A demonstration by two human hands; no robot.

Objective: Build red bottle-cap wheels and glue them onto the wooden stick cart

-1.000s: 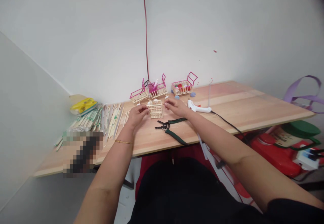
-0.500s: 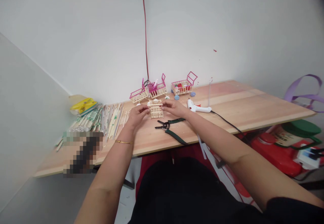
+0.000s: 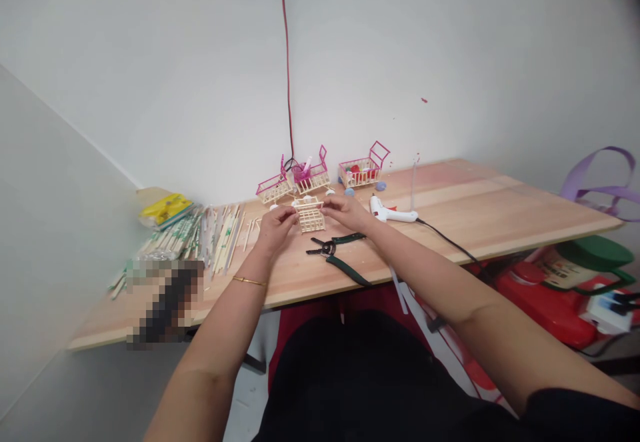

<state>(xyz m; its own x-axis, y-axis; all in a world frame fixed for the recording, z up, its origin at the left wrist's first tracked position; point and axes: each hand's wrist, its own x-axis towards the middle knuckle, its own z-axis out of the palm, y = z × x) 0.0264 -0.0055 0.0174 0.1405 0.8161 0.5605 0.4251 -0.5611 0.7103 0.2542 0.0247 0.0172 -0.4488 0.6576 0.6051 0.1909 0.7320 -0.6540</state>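
Observation:
Between my hands is a small basket frame [image 3: 311, 219] made of pale wooden sticks. My left hand [image 3: 279, 225] pinches its left side with thumb and fingertips. On the upper right corner my right hand [image 3: 347, 210] closes its fingertips. Just in front of the frame lie wire strippers [image 3: 345, 270] with dark green handles, spread apart on the table. A white glue gun [image 3: 393, 212] rests to the right of my right hand. Behind the frame stand small stick carts with pink trim, one [image 3: 311, 177] with pink pieces in it.
Another miniature cart [image 3: 361, 172] with blue wheels and coloured contents stands at the back. Bundled sticks [image 3: 170, 235] and loose sticks [image 3: 227, 239] lie on the left of the wooden table [image 3: 480, 209]. The glue gun's cord [image 3: 455, 249] crosses the front edge near a red container [image 3: 545, 305].
The stick frame has turned and shifted slightly, showing more of its side. My left hand has moved a little with it; the right hand stays nearly still.

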